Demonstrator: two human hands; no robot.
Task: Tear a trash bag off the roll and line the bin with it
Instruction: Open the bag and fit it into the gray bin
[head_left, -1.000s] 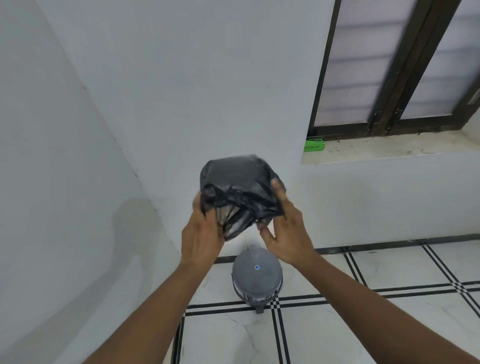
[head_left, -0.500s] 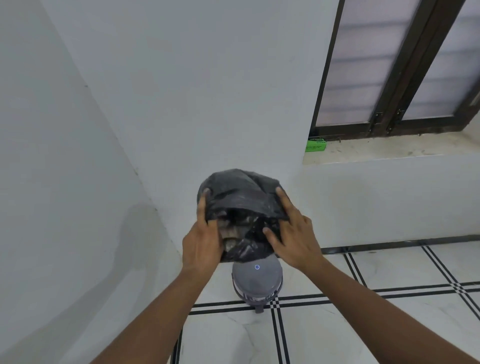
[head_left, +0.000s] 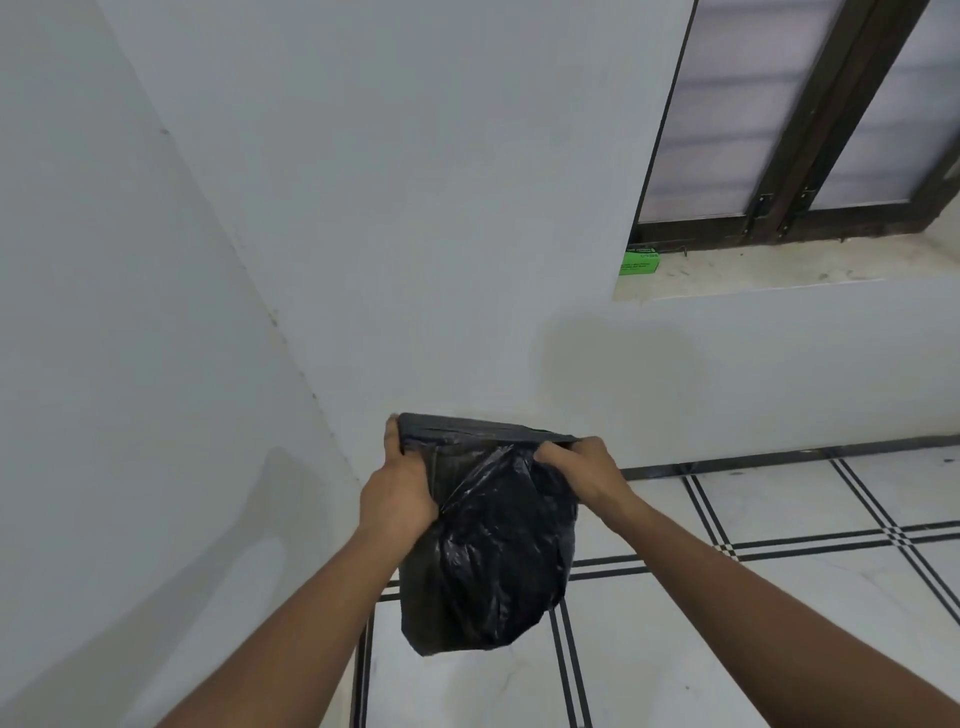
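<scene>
Walls of smooth white plaster meet in a corner at left. The left hand (head_left: 397, 491) grips the left end of a black trash bag (head_left: 488, 561), fingers curled over its stretched rim. The glossy, crinkled plastic hangs as a sack above the white marble-look tiled floor (head_left: 779, 623). The right hand (head_left: 584, 467) pinches the rim's right end. A green box (head_left: 640, 261) lies on the stone window ledge (head_left: 779, 267).

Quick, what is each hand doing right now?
Left hand: grips the left end of the black trash bag at its top edge.
Right hand: grips the right end.
</scene>
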